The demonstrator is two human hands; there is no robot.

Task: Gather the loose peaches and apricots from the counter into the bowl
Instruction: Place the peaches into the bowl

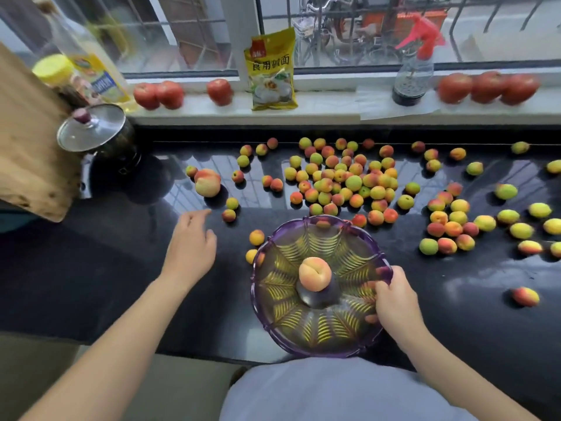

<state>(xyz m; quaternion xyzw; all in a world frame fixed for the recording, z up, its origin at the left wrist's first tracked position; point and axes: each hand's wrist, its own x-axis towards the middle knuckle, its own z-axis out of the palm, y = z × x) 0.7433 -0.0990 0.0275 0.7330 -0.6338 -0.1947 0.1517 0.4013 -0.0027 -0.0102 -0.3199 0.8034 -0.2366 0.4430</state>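
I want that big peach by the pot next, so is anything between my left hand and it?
Nothing visible blocks it. The left hand hovers open over bare counter, and the big peach lies just beyond its fingertips. Two small apricots sit to the right of that line, not on it.

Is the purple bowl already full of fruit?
No. The purple bowl holds just one peach at its centre, while dozens of small fruits still lie scattered on the black counter.
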